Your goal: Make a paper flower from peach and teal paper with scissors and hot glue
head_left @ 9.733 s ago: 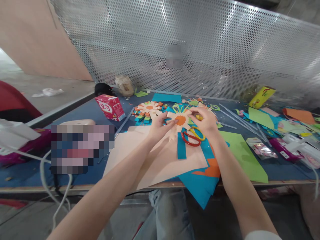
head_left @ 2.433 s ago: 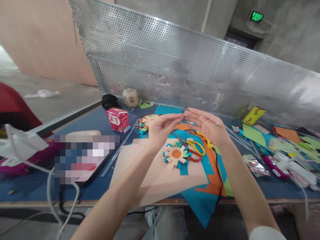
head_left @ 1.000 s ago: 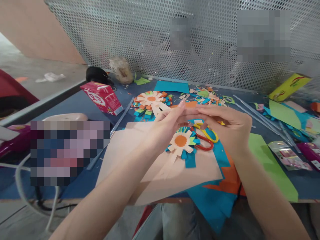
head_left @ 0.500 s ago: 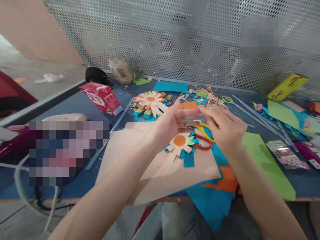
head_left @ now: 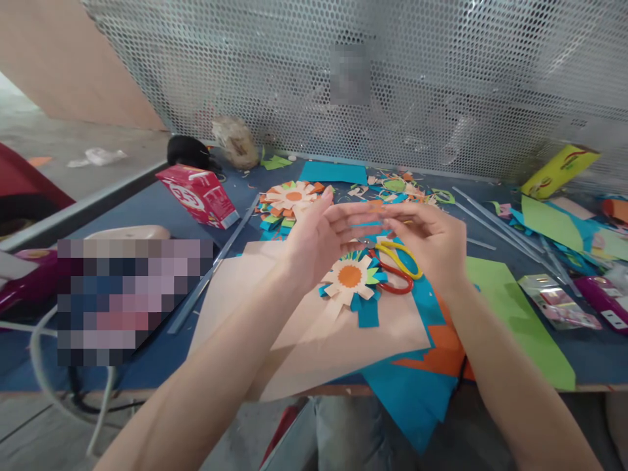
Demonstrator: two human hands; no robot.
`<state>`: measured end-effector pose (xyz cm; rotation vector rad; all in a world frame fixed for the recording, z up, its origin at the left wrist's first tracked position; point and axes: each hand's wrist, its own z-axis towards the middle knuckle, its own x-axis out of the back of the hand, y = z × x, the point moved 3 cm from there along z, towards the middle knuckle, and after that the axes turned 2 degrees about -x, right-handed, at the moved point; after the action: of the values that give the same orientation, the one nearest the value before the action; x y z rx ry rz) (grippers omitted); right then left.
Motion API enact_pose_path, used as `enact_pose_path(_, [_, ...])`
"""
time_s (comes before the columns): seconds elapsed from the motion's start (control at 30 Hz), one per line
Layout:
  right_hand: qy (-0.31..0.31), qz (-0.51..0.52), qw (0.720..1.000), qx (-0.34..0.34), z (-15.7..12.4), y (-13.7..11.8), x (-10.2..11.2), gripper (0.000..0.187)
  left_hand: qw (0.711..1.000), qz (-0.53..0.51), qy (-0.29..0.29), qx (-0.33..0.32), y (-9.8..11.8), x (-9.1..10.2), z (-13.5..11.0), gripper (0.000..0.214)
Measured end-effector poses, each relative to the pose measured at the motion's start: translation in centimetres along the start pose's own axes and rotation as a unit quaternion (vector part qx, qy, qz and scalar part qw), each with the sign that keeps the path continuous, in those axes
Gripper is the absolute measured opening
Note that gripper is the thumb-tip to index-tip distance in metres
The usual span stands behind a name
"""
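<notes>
My left hand [head_left: 321,239] hovers palm-up above the table, fingers stretched out and holding nothing. My right hand [head_left: 432,242] faces it, its fingertips touching the left fingers; the fingers are loosely curved, with nothing visible in them. Just below the hands lies a paper flower [head_left: 350,280] with peach petals, an orange centre and blue and green strips, resting on a peach sheet [head_left: 314,340]. Scissors with red and yellow handles [head_left: 400,265] lie beside my right hand.
A second paper flower [head_left: 293,196] lies farther back by a red carton [head_left: 199,195]. Blue [head_left: 412,392], orange and green [head_left: 510,320] sheets spread to the right, with clear sticks [head_left: 490,219], a yellow box [head_left: 559,171] and packets. A perforated metal screen [head_left: 441,85] closes the back.
Both hands stay raised over the flower, rubbing together; the right fingers have slid back across the left fingertips. The flower and the scissors have not moved.
</notes>
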<state>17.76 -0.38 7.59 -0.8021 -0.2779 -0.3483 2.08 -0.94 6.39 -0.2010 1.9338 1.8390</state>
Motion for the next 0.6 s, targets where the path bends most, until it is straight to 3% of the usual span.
enact_pose_path(0.23, [-0.026,-0.026,0.999,-0.001,0.1,0.0,-0.3,0.016,0.999,0.019,-0.02,-0.016,-0.1,0.0,-0.1,0.063])
enact_pose_path(0.4, [0.038,-0.045,0.998,0.032,0.0,-0.6,0.8,0.01,0.997,0.019,-0.059,-0.035,0.1,-0.7,-0.4,0.06])
enact_pose_path(0.6, [0.057,-0.116,0.986,0.109,-0.4,-2.6,1.6,0.01,0.988,0.057,-0.109,-0.091,0.6,-1.4,-1.2,0.055])
